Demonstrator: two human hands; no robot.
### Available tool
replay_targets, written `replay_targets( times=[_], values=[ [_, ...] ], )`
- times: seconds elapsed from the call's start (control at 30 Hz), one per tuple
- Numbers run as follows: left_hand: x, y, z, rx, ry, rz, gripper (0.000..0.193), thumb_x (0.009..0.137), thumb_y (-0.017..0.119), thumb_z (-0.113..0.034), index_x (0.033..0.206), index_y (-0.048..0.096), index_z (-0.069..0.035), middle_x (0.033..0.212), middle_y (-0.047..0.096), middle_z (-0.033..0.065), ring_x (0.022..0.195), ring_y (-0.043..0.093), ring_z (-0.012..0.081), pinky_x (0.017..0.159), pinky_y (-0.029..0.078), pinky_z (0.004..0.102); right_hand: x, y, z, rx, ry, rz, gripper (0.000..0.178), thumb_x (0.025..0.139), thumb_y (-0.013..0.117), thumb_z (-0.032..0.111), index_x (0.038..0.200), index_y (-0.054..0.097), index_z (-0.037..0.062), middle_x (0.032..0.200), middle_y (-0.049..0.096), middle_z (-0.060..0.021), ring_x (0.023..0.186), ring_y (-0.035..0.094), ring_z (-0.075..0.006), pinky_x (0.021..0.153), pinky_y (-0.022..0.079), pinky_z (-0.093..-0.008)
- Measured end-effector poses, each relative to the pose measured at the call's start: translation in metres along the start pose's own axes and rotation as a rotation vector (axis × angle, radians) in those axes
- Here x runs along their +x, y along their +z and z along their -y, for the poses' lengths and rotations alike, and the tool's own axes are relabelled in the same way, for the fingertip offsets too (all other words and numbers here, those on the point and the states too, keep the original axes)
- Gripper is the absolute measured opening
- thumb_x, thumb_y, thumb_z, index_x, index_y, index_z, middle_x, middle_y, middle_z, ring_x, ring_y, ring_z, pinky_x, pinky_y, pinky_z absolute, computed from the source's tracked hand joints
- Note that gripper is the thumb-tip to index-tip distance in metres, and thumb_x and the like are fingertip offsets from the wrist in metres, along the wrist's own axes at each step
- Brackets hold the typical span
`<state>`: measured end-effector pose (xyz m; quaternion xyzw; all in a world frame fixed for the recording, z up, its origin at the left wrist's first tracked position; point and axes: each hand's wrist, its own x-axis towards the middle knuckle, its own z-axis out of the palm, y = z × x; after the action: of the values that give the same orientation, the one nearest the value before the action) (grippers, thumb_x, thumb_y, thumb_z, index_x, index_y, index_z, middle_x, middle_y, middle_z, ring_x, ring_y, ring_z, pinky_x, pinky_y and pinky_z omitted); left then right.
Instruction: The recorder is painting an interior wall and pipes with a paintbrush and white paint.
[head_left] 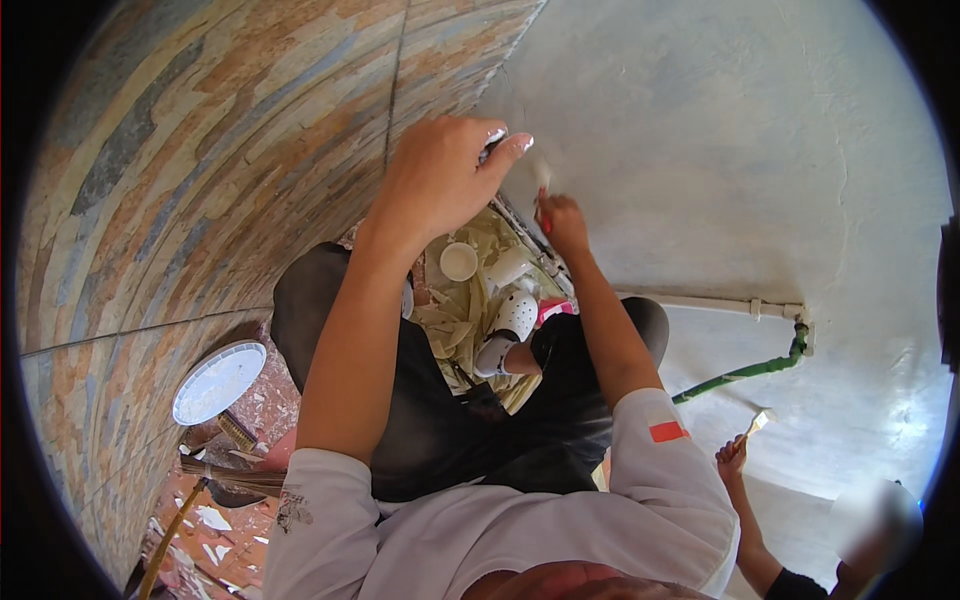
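My right hand (565, 225) grips a paintbrush (544, 205) by its red handle. The bristle end points up at the pale grey wall (690, 150), beside a whitish patch; whether it touches is hard to tell. Higher and nearer, my left hand (440, 175) is raised close to the corner where the stone-patterned wall (230, 170) meets the grey one. Its fingers are curled in, with white paint on the thumb and a fingertip. Anything inside them is hidden. Below my hands, a white cup (459, 262) stands among crumpled yellowish sheeting (450, 320).
A white pipe (700, 301) runs along the grey wall to a green hose (740, 378). At lower right another person's hand (732, 458) holds a brush (759, 421). On the left are a white lid (220, 382), a scrub brush (236, 430) and a broom (235, 478).
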<state>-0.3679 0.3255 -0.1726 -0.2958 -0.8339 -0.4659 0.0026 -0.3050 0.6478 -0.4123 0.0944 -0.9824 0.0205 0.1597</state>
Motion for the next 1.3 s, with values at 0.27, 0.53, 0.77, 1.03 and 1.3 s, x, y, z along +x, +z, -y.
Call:
replay_targets(
  times=[0.27, 0.53, 0.77, 1.03, 1.3],
  values=[
    [-0.01, -0.011, 0.01, 0.063, -0.042, 0.029, 0.047, 0.097, 0.056, -0.039, 0.077, 0.06, 0.003, 0.06, 0.051, 0.0209, 0.058, 0.051, 0.0384, 0.059, 0.041, 0.0446, 0.022, -0.063, 0.015, 0.017, -0.086, -0.11, 0.018, 0.081, 0.065, 0.009, 0.098, 0.065, 0.0004, 0.074, 0.059, -0.0131, 0.073, 0.057, -0.0306, 0.07, 0.045, -0.0429],
    [-0.001, -0.004, 0.0, 0.064, -0.046, 0.113, 0.049, 0.098, 0.054, -0.043, 0.081, 0.063, 0.002, 0.061, 0.053, 0.019, 0.058, 0.051, 0.036, 0.06, 0.042, 0.0432, 0.0, -0.078, 0.023, -0.081, 0.036, -0.193, 0.018, 0.078, 0.066, 0.009, 0.095, 0.064, 0.0047, 0.081, 0.058, -0.0101, 0.075, 0.055, -0.0283, 0.071, 0.044, -0.0414],
    [-0.009, 0.005, 0.009, 0.046, -0.089, 0.096, 0.052, 0.097, 0.053, -0.047, 0.084, 0.066, 0.001, 0.063, 0.058, 0.0164, 0.061, 0.057, 0.0329, 0.063, 0.045, 0.0413, 0.012, -0.06, 0.031, 0.015, -0.079, -0.131, 0.02, 0.078, 0.065, 0.008, 0.098, 0.065, 0.0061, 0.08, 0.059, -0.0102, 0.079, 0.058, -0.0286, 0.073, 0.046, -0.0412],
    [-0.008, -0.011, -0.001, 0.037, -0.107, 0.114, 0.059, 0.097, 0.052, -0.05, 0.074, 0.058, 0.004, 0.059, 0.051, 0.0196, 0.061, 0.051, 0.0405, 0.061, 0.042, 0.0461, 0.031, -0.094, 0.039, -0.103, 0.0, -0.293, 0.018, 0.08, 0.065, 0.009, 0.097, 0.064, 0.0058, 0.079, 0.058, -0.0091, 0.076, 0.056, -0.0284, 0.071, 0.045, -0.042],
    [-0.006, -0.002, 0.006, 0.055, -0.117, 0.148, 0.054, 0.097, 0.053, -0.048, 0.084, 0.066, 0.003, 0.063, 0.057, 0.0224, 0.064, 0.058, 0.0409, 0.064, 0.045, 0.0476, -0.003, 0.009, 0.01, 0.051, -0.058, 0.081, 0.018, 0.078, 0.066, 0.01, 0.095, 0.066, 0.0064, 0.082, 0.063, -0.0123, 0.081, 0.06, -0.0318, 0.076, 0.047, -0.0441]
  ],
)
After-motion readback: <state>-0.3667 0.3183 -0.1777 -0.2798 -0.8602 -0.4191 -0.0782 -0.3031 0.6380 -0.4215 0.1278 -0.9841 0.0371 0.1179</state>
